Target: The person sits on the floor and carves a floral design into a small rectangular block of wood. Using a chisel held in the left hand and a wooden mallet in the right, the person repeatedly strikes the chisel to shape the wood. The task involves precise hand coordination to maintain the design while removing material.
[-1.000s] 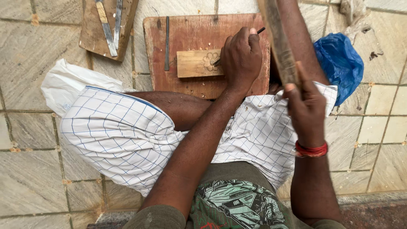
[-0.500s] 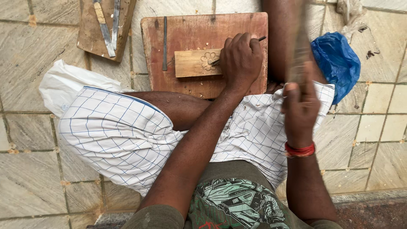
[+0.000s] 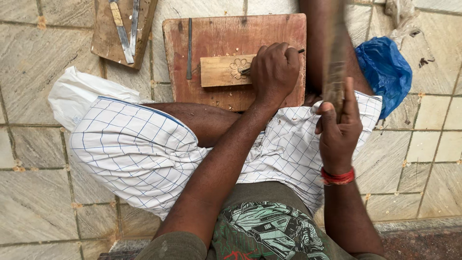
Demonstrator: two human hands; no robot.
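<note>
Basically, the left hand (image 3: pixel 274 72) has its grip wrapped shut on a thin chisel (image 3: pixel 246 71) whose tip sits on the flower pattern cut into the small pale wood block (image 3: pixel 224 70). The chisel's long axis runs near level across the view, tip pointing left into the block, butt end poking out right of the fist. The right hand (image 3: pixel 338 127) is well apart, nearer the body and to the right, its grip clenched round a blurred wooden mallet stick (image 3: pixel 334 62) that stands upright above the fist. So the butt end lies up and left from the mallet. The block lies on a reddish board (image 3: pixel 226 33) on the tiled floor (image 3: pixel 38 62); a spare chisel (image 3: pixel 189 48) lies just left of the block.
</note>
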